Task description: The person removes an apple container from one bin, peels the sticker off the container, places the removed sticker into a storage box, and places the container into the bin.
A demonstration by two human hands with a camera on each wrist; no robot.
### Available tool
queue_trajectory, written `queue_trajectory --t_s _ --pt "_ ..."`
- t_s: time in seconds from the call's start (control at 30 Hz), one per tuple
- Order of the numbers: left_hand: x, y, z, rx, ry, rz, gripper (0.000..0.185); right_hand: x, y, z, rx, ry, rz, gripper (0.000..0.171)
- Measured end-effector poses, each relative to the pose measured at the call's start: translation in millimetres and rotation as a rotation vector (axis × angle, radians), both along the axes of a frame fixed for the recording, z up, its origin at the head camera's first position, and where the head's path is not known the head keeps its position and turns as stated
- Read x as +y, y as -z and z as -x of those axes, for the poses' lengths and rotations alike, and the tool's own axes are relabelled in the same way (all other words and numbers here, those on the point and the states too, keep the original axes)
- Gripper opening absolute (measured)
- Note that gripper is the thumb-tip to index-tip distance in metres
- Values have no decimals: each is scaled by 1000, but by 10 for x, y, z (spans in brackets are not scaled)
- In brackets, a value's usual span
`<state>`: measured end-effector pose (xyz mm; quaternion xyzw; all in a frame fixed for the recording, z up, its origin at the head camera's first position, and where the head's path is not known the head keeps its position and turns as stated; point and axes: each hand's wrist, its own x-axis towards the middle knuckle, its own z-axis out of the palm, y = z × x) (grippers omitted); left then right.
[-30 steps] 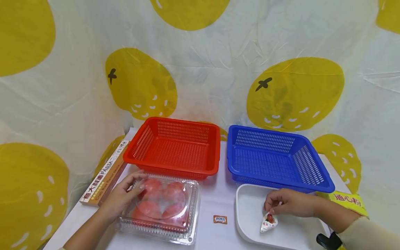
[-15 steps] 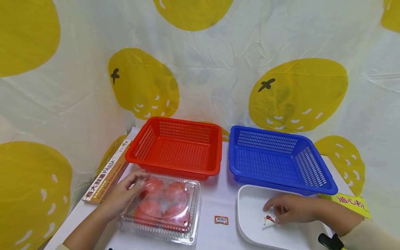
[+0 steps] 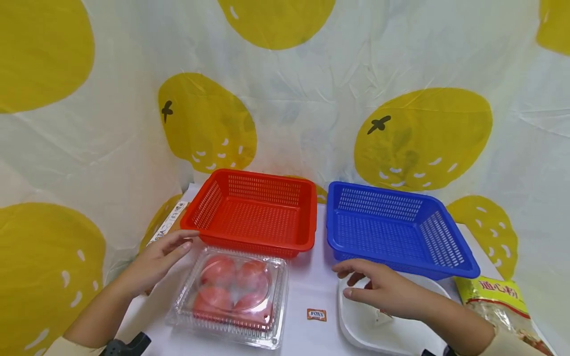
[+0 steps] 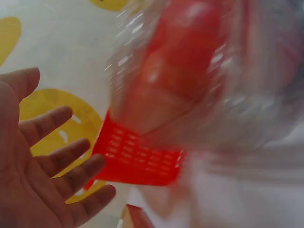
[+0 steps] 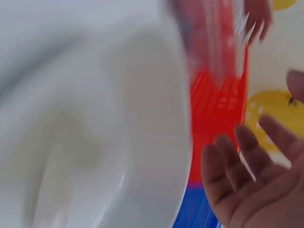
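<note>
My left hand (image 3: 160, 259) hovers just left of a clear plastic clamshell (image 3: 279, 296) of red, tomato-like fruits (image 3: 213, 300); its fingers are extended and hold nothing. In the left wrist view that palm and its spread fingers show, with the clamshell blurred beside them. Over the left part of a white plastic tray (image 3: 345, 326) is my right hand (image 3: 387, 290), fingers relaxed and holding nothing. A small white wrapped packet with a red print (image 3: 384, 317) lies in the tray, partly covered by this hand. Between clamshell and tray lies a small orange-brown FOX'S candy (image 3: 316, 314).
Behind stand a red basket (image 3: 260, 217) and a blue basket (image 3: 378, 227), side by side. A pasta box (image 3: 170, 222) lies at the left, partly behind my left hand. On the right is a yellow-topped bag (image 3: 498, 296). A fruit-printed cloth (image 3: 303, 99) hangs behind.
My right hand has let go of the small packet in the tray and risen to the left. My left hand has come off the clamshell and shifted left.
</note>
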<state>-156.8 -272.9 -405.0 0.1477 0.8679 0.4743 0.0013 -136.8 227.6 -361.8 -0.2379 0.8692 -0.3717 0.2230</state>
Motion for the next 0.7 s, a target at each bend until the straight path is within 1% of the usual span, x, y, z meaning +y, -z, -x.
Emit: queue_trajectory --t_s 0.1,0.17,0.27,0.33,0.4,0.53,0.6,0.67,0.7 --pt "-37 -84 59 -17 -80 1 38 -259 17 -49 -40 92 85 41" --pt "-43 -109 111 -23 -126 13 40 -422 54 -53 -74 161 145 43" --pt "-44 -93 202 -18 -166 2 43 -658 141 -31 -140 270 228 46" --pt "-47 -61 262 6 -191 -8 45 -802 221 -11 -187 320 291 48" --pt "-54 -27 315 26 -224 -27 45 -927 306 -1 -232 352 350 50" --pt "-81 23 408 44 -284 -49 45 -1115 461 11 -290 375 460 55" --pt "-98 52 457 31 -282 -80 47 -1189 519 17 -317 384 505 58" --pt "-115 97 504 -22 -264 -144 50 -1254 572 26 -351 397 550 61" --pt "-122 125 523 -50 -261 -159 52 -1282 599 33 -367 398 570 63"
